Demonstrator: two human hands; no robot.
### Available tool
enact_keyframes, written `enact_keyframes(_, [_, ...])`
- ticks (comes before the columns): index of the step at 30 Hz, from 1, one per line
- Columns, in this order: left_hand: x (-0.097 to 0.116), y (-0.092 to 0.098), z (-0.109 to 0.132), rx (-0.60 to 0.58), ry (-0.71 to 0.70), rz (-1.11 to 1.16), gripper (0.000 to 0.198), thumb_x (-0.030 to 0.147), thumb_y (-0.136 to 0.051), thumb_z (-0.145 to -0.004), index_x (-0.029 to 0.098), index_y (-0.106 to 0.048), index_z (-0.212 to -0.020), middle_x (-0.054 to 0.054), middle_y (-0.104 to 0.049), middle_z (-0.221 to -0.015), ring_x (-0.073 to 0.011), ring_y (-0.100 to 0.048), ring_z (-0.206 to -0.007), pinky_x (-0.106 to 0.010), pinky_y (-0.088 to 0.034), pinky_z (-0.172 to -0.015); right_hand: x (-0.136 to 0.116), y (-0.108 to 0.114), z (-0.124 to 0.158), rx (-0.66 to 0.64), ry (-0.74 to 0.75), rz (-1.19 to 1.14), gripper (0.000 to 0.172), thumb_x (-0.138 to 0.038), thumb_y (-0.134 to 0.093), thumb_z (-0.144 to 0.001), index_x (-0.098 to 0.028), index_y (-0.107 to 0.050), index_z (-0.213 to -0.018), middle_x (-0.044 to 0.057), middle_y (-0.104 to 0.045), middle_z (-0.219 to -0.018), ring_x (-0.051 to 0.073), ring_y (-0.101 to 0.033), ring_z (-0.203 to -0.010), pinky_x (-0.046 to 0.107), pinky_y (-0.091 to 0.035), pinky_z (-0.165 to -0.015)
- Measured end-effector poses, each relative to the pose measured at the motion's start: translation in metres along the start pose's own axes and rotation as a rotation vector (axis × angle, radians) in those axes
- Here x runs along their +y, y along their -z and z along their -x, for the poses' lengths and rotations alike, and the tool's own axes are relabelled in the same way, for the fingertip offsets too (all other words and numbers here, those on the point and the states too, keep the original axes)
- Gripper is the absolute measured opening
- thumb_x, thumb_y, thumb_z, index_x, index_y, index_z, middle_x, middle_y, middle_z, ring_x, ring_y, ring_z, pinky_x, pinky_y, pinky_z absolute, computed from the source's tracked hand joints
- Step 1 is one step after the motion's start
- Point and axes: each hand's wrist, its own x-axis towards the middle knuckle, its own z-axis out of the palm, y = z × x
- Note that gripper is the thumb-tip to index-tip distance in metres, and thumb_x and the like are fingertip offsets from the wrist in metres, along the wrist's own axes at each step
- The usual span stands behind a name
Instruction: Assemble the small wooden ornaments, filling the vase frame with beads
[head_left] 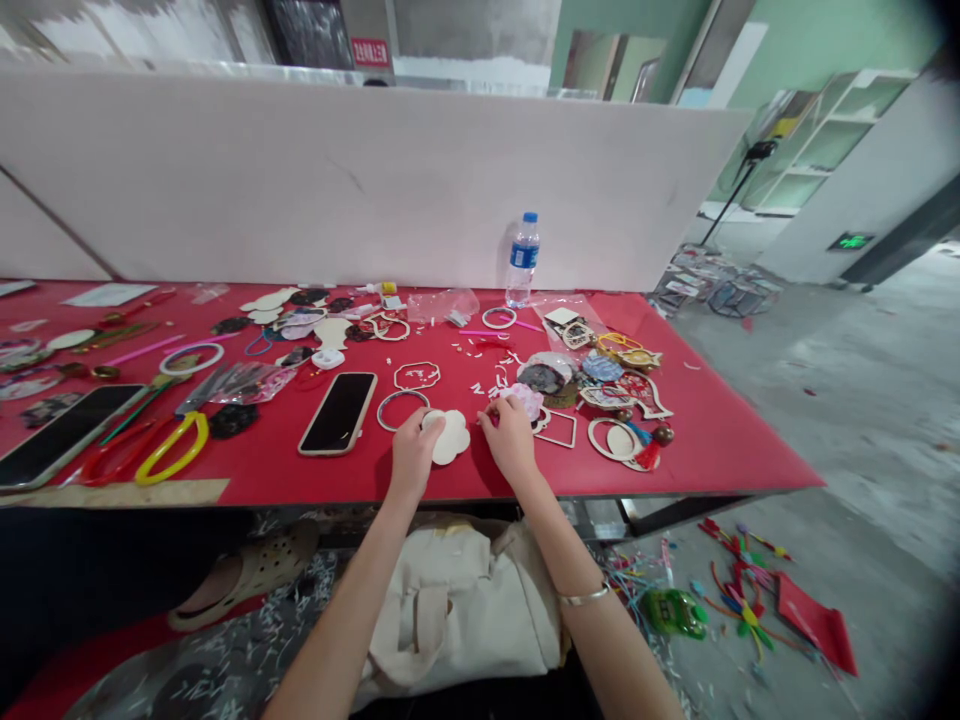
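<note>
My left hand (415,447) rests on the red table (720,440) with its fingers curled over the left edge of a pale flower-shaped wooden piece (452,436). My right hand (510,433) is just right of that piece, fingers pinched on a thin pink stick whose tip pokes out at the left. A pink round cut-out (525,399) lies just beyond my right hand. A white ring (401,409) lies just beyond my left hand, and a phone (339,411) lies to its left.
Wooden cut-outs, rings, tassels and plastic bags litter the table. A water bottle (522,259) stands by the white partition (375,180). A second phone (60,432) and yellow loop (174,449) lie left. A beige bag (457,600) rests on my lap. Another person's sandalled foot (251,573) is at left.
</note>
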Motion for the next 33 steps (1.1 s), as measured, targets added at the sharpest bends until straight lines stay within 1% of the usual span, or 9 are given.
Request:
enact_keyframes(5, [0.002,0.000,0.001,-0.011,-0.005,-0.015,0.023,0.038,-0.058,-0.073,0.016,-0.062,-0.078,0.000,-0.061,-0.070,-0.0142,-0.054,-0.066,-0.022,-0.042,-0.059,0.000,0.000,-0.001,-0.002,-0.011,0.034,0.010,-0.023,-0.055,-0.084,-0.019,-0.058,-0.076,0.006,-0.056,-0.086,0.021,-0.052,-0.084,0.033,-0.042,-0.079])
enact_keyframes(9, [0.002,0.000,0.001,-0.011,-0.010,-0.018,0.023,0.038,-0.058,-0.072,0.016,-0.063,-0.079,0.000,-0.061,-0.071,-0.0140,-0.054,-0.066,-0.022,-0.042,-0.059,0.001,-0.002,0.000,0.000,0.011,0.061,0.009,-0.022,-0.056,-0.084,-0.018,-0.059,-0.077,0.007,-0.056,-0.087,0.021,-0.052,-0.083,0.034,-0.042,-0.078])
enact_keyframes(14, [0.001,0.000,0.001,-0.021,-0.016,-0.012,0.021,0.037,-0.057,-0.074,0.016,-0.061,-0.077,0.001,-0.059,-0.069,-0.0129,-0.052,-0.065,-0.021,-0.040,-0.058,0.004,-0.002,0.000,-0.036,0.022,0.080,0.006,-0.019,-0.059,-0.081,-0.018,-0.062,-0.075,0.007,-0.058,-0.086,0.022,-0.053,-0.083,0.035,-0.042,-0.078])
enact_keyframes(18, [0.001,0.000,0.001,-0.039,-0.020,-0.015,0.019,0.036,-0.058,-0.075,0.017,-0.060,-0.077,0.002,-0.058,-0.069,-0.0125,-0.051,-0.065,-0.021,-0.039,-0.058,0.005,-0.002,0.000,-0.022,0.017,-0.020,0.013,-0.021,-0.054,-0.085,-0.019,-0.064,-0.076,0.007,-0.059,-0.085,0.022,-0.053,-0.083,0.035,-0.042,-0.078])
enact_keyframes(24, [0.002,0.000,0.002,-0.044,-0.022,-0.022,0.017,0.034,-0.058,-0.076,0.018,-0.060,-0.077,0.003,-0.057,-0.069,-0.0123,-0.051,-0.065,-0.021,-0.038,-0.059,0.001,0.003,-0.001,0.007,0.001,-0.220,0.032,-0.027,-0.038,-0.093,-0.019,-0.062,-0.075,0.006,-0.057,-0.082,0.019,-0.054,-0.081,0.033,-0.042,-0.079])
enact_keyframes(26, [0.002,0.000,0.002,-0.043,-0.015,-0.024,0.017,0.035,-0.058,-0.076,0.018,-0.060,-0.076,0.003,-0.057,-0.069,-0.0122,-0.051,-0.065,-0.021,-0.038,-0.059,-0.001,0.005,-0.001,0.014,0.003,-0.253,0.035,-0.029,-0.035,-0.095,-0.019,-0.063,-0.076,0.005,-0.056,-0.082,0.019,-0.054,-0.081,0.033,-0.041,-0.080])
enact_keyframes(28, [0.002,0.000,0.002,-0.044,-0.016,-0.028,0.017,0.035,-0.058,-0.076,0.018,-0.060,-0.076,0.003,-0.057,-0.069,-0.0122,-0.051,-0.065,-0.021,-0.038,-0.059,-0.003,0.006,0.000,0.016,0.017,-0.268,0.029,-0.032,-0.041,-0.093,-0.019,-0.062,-0.078,0.005,-0.056,-0.083,0.018,-0.054,-0.081,0.032,-0.042,-0.080])
enact_keyframes(30, [0.001,0.000,0.002,-0.053,-0.019,-0.028,0.018,0.036,-0.057,-0.076,0.018,-0.060,-0.077,0.003,-0.058,-0.069,-0.0125,-0.051,-0.065,-0.021,-0.038,-0.059,-0.005,0.007,0.000,0.018,0.040,-0.271,0.018,-0.033,-0.053,-0.087,-0.019,-0.062,-0.079,0.004,-0.055,-0.084,0.018,-0.053,-0.080,0.031,-0.043,-0.078])
enact_keyframes(33, [0.001,0.000,0.002,-0.053,-0.020,-0.023,0.019,0.036,-0.057,-0.076,0.018,-0.061,-0.078,0.002,-0.059,-0.070,-0.0131,-0.052,-0.066,-0.021,-0.038,-0.059,-0.006,0.007,0.001,0.025,0.059,-0.255,0.011,-0.029,-0.061,-0.081,-0.019,-0.060,-0.075,0.002,-0.054,-0.081,0.017,-0.052,-0.078,0.030,-0.043,-0.075])
